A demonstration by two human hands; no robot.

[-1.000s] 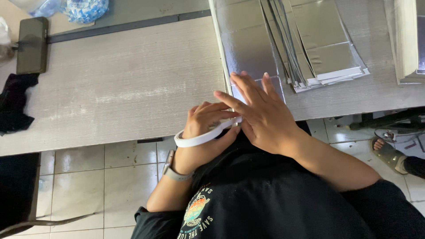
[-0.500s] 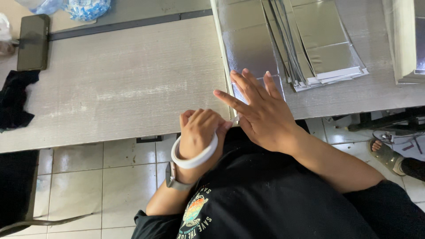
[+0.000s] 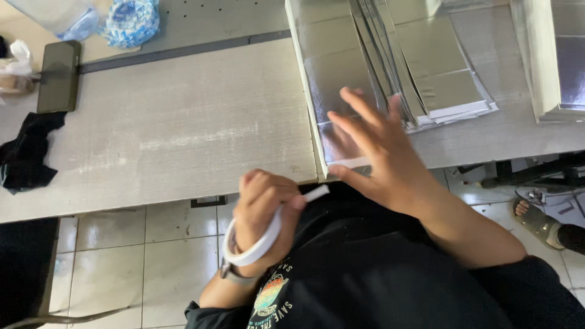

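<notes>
Under both hands lies the long grey laminate worktable [image 3: 164,128], its near edge running just ahead of the left knuckles. Beyond the right fingertips sits the large shiny silver foil-faced sheet [image 3: 332,79], flat on the table with its near corner at the table edge; farther past the same fingertips, a fanned stack of like silver sheets [image 3: 439,79] overlaps it. The right hand [image 3: 387,155] hovers or rests over the near end of the big sheet, fingers spread wide and holding nothing; contact with the foil cannot be told for certain. The left hand [image 3: 265,210] is closed in a fist around a thin white tape roll [image 3: 256,244], the ring looped over the fingers and a short white tail [image 3: 315,194] projecting from the thumb side toward the right wrist. Judgement: the roll is light, a stiff-ish ring that flexes; best held through the core as now, tail pinched at its free end. The sheet looks light, thin, slippery and easily creased; better pressed flat with an open palm or lifted by an edge than gripped mid-panel. Far left of the fist: a dark rectangular phone [image 3: 58,76] and a crumpled black cloth [image 3: 27,155].
</notes>
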